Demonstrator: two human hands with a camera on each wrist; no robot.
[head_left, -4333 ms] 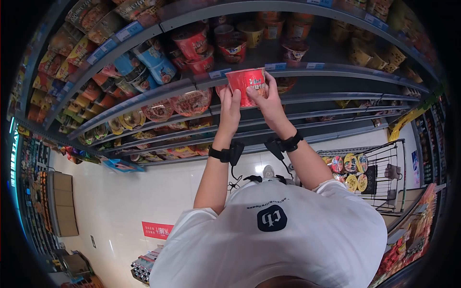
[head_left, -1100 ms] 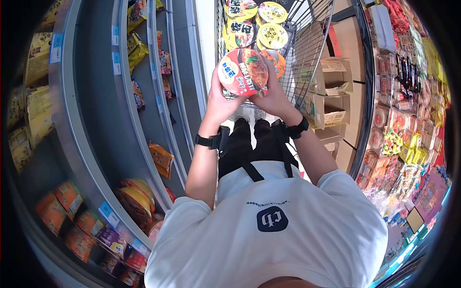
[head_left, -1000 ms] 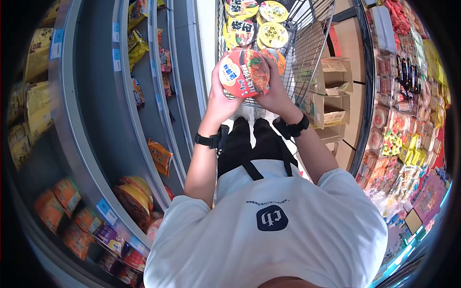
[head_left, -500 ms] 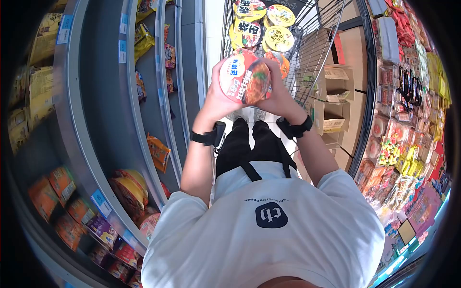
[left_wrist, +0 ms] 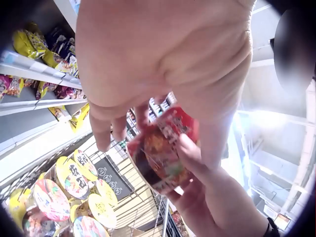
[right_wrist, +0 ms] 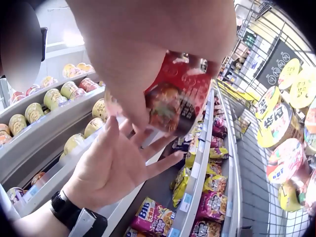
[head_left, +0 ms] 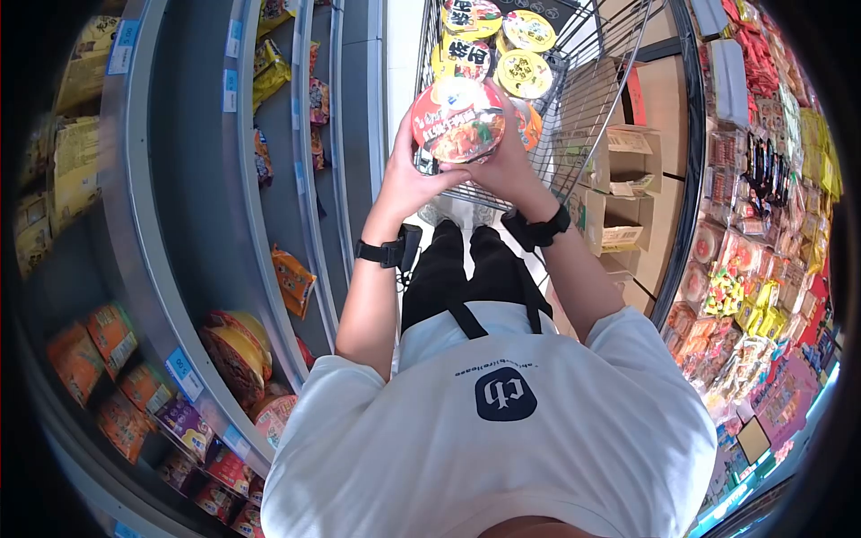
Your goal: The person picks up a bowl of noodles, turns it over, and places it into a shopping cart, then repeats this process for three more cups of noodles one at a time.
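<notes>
red noodle bowl (head_left: 458, 120) tilted lid-up since a second ago | clasped between left hand (head_left: 408, 175) and right hand (head_left: 508, 164) | held over cart (head_left: 599, 85), release likely near

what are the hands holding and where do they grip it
Both the left hand and right hand hold a red instant noodle bowl by its sides, lid facing up.
</notes>
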